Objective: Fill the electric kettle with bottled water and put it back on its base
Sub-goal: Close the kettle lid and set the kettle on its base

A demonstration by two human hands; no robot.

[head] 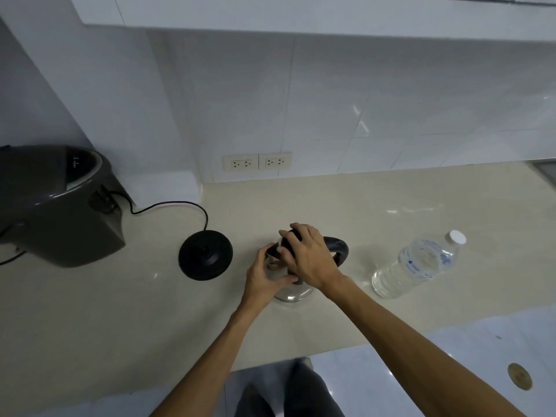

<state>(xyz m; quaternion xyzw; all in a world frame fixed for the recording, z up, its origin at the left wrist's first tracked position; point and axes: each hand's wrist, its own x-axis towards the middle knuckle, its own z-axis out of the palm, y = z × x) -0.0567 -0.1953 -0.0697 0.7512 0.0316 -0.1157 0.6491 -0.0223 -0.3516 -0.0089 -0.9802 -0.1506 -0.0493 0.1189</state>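
- The tiled wall fills the upper half of the view, white and glossy, with a double socket plate set low in it just above the counter
- The counter is pale cream and runs across the whole width; its front edge falls away to a light blue floor with a round brass drain cover at the lower right
- A large dark grey appliance stands at the far left of the counter, and a black cord runs from its side to the kettle base
- The kettle base, a flat black disc, lies on the counter between the grey appliance and the kettle, apart from both and with nothing on it
- The electric kettle, shiny steel with a black lid and a black loop handle turned to the right, stands upright on the counter near the middle, off its base
- The water bottle, clear plastic with a white cap still on, stands on the counter to the right of the kettle, well apart from it
- The right hand lies over the top of the kettle, its grip curled down on the black lid
- The left hand is pressed to the kettle's left side, its grip wrapped round the steel body near the spout; how firmly it holds is hard to judge, since the right hand covers part of it
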